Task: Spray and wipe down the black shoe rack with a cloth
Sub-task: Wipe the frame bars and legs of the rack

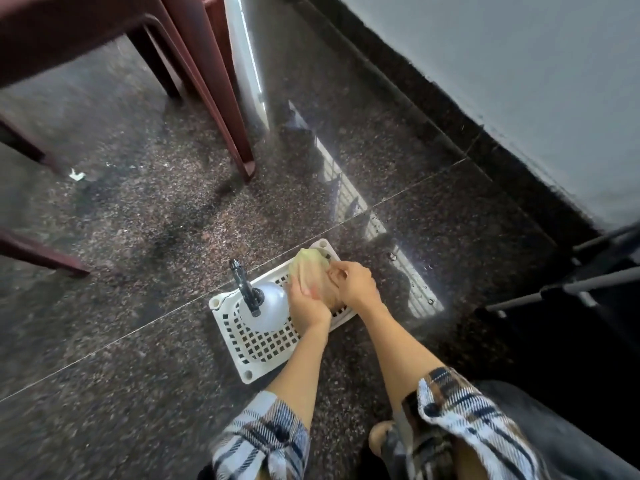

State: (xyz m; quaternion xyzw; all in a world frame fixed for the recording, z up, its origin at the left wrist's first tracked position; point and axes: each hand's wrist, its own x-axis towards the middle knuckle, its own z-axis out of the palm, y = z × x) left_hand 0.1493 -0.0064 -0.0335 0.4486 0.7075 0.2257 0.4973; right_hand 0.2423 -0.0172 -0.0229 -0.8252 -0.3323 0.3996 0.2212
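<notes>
Speckled granite floor: both hands, left and right, grip clamped on cloth over white tray.

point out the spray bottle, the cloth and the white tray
spray bottle (pixel 266 308), head view, on its pale round body
cloth (pixel 310 271), head view, on the bunched fabric between the hands
white tray (pixel 242 358), head view, on its near rim
</notes>
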